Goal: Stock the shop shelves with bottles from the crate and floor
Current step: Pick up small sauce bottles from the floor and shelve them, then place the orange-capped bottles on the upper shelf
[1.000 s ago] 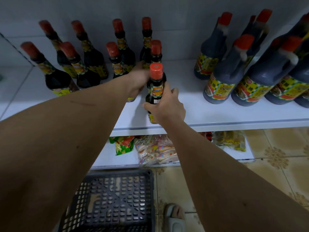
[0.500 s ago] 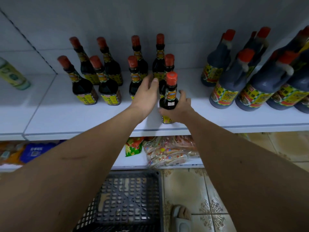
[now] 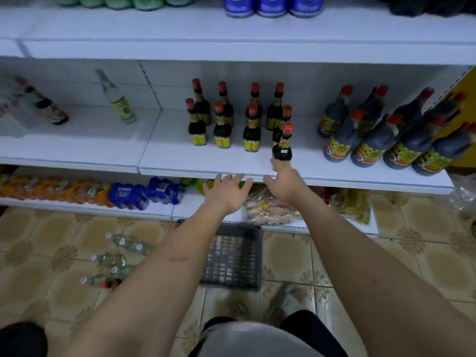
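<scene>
The white shelf [image 3: 180,153] carries dark bottles [image 3: 222,117]; the front bottle [image 3: 282,144] stands near its edge. The black crate [image 3: 233,258] sits on the floor, clear bottles [image 3: 113,261] lying beside it. The right hand [image 3: 284,180] touches the front bottle's base, fingers loose; the left hand [image 3: 226,190] is spread, holding nothing.

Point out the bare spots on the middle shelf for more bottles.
Bare shelf lies between the pale bottle and the small dark bottles, and along the front edge below them. The right end is crowded with big dark jugs.
</scene>
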The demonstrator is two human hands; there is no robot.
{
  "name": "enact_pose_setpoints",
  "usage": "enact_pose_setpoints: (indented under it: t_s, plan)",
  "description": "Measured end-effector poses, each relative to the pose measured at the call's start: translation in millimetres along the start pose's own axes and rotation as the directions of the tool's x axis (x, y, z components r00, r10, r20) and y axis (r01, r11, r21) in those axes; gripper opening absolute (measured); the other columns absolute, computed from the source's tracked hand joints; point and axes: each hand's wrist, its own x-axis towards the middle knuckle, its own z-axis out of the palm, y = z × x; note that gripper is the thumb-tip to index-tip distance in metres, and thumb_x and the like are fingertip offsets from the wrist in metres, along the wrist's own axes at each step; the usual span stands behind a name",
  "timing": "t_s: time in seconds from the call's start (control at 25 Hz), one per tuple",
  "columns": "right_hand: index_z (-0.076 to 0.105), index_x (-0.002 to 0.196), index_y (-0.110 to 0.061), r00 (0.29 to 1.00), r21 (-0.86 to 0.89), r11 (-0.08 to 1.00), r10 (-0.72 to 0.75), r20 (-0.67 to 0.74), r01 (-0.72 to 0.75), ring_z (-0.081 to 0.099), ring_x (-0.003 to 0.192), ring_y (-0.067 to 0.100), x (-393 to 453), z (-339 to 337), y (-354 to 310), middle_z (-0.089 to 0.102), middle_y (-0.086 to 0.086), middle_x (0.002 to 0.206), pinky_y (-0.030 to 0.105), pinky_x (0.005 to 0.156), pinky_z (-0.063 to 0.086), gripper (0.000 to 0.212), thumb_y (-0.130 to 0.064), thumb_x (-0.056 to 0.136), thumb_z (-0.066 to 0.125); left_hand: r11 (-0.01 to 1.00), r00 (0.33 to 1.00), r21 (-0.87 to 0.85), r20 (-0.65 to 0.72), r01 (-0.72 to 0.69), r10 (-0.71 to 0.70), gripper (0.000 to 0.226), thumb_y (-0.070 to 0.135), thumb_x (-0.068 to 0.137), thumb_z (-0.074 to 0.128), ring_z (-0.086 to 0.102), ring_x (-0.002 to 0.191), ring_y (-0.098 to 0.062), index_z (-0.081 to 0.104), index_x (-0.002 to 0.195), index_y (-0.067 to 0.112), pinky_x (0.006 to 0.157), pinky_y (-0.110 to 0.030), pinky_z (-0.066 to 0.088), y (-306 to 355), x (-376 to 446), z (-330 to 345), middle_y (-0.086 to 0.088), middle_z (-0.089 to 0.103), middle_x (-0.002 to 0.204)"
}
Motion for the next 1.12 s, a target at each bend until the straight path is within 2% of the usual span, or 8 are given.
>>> enact_pose_setpoints:
  t_s: [0.12, 0.28, 0.44, 0.64, 0.72, 0.92, 1.0, 1.12]
  plan:
    - [0.028, 0.155, -0.022, 0.996, 0.007, 1.0, -0.009, 0.093, 0.008, 0.03, 0.143, 0.036, -54, 15, -19, 0.029, 0.009, 0.159, 0.048, 0.114, 0.031, 0.059, -0.043, 0.101, 0.039, 0.996, 0.995, 0.005, 0.046, 0.089, -0.089, 0.075, 0.074, 0.087, 0.014, 0.026, 0.145, -0.03, 0.031, 0.149, 0.035, 0.114, -0.059, 0.02, -24, -55, 0, -0.004, 0.032, 0.157]
    - [0.031, 0.153, -0.026, 0.98, -0.164, 0.985, -0.021, 0.2, 0.055, 0.032, 0.141, 0.038, -107, 33, -28, 0.029, 0.007, 0.16, 0.05, 0.115, 0.029, 0.062, -0.055, 0.099, 0.033, 0.98, 0.98, -0.039, -0.024, 0.194, -0.195, 0.069, 0.07, 0.093, 0.017, 0.029, 0.142, -0.031, 0.03, 0.15, 0.033, 0.115, -0.058, 0.017, -40, -128, 13, -0.008, 0.036, 0.154]
    - [0.03, 0.154, -0.025, 0.944, -0.267, 0.941, -0.118, 0.307, 0.205, 0.028, 0.144, 0.038, -158, 53, -43, 0.025, 0.007, 0.161, 0.049, 0.117, 0.027, 0.062, -0.055, 0.1, 0.033, 0.941, 0.953, -0.181, -0.048, 0.285, -0.298, 0.074, 0.069, 0.089, 0.012, 0.028, 0.142, -0.034, 0.033, 0.149, 0.029, 0.113, -0.058, 0.023, -57, -198, 48, -0.011, 0.038, 0.153]
    - [0.038, 0.15, -0.023, 0.867, -0.265, 0.895, -0.216, 0.449, 0.36, 0.037, 0.139, 0.034, -233, 91, -57, 0.036, 0.01, 0.155, 0.047, 0.113, 0.033, 0.066, -0.06, 0.095, 0.037, 0.894, 0.893, -0.201, -0.133, 0.4, -0.43, 0.068, 0.064, 0.095, 0.014, 0.03, 0.142, -0.031, 0.034, 0.149, 0.028, 0.114, -0.056, 0.021, -81, -283, 75, -0.007, 0.037, 0.155]
    - [0.043, 0.146, -0.029, 0.853, -0.249, 0.891, -0.232, 0.467, 0.379, 0.045, 0.132, 0.032, -248, 107, -63, 0.044, 0.006, 0.151, 0.05, 0.108, 0.039, 0.077, -0.072, 0.083, 0.03, 0.862, 0.863, -0.23, -0.131, 0.453, -0.488, 0.07, 0.067, 0.093, 0.012, 0.031, 0.142, -0.032, 0.034, 0.149, 0.03, 0.114, -0.059, 0.021, -96, -307, 78, -0.007, 0.037, 0.154]
    - [0.045, 0.143, -0.03, 0.833, -0.227, 0.872, -0.293, 0.469, 0.434, 0.048, 0.127, 0.033, -273, 122, -90, 0.048, 0.006, 0.146, 0.052, 0.105, 0.042, 0.08, -0.073, 0.078, 0.028, 0.861, 0.838, -0.218, -0.214, 0.46, -0.502, 0.068, 0.064, 0.095, 0.013, 0.029, 0.143, -0.031, 0.04, 0.146, 0.028, 0.115, -0.059, 0.017, -118, -344, 66, -0.007, 0.042, 0.151]
    - [0.041, 0.147, -0.028, 0.821, -0.226, 0.859, -0.313, 0.477, 0.459, 0.043, 0.133, 0.034, -280, 129, -105, 0.043, 0.008, 0.15, 0.053, 0.109, 0.038, 0.072, -0.066, 0.086, 0.032, 0.863, 0.828, -0.21, -0.253, 0.459, -0.501, 0.067, 0.064, 0.095, 0.014, 0.026, 0.145, -0.03, 0.041, 0.145, 0.029, 0.117, -0.061, 0.01, -127, -354, 59, -0.007, 0.042, 0.152]
    - [0.035, 0.151, -0.026, 0.803, -0.244, 0.834, -0.331, 0.496, 0.495, 0.036, 0.14, 0.035, -290, 153, -132, 0.034, 0.009, 0.156, 0.053, 0.114, 0.032, 0.064, -0.058, 0.095, 0.036, 0.848, 0.811, -0.251, -0.259, 0.467, -0.524, 0.066, 0.064, 0.095, 0.015, 0.029, 0.144, -0.028, 0.04, 0.145, 0.03, 0.117, -0.061, 0.013, -161, -366, 59, -0.006, 0.041, 0.152]
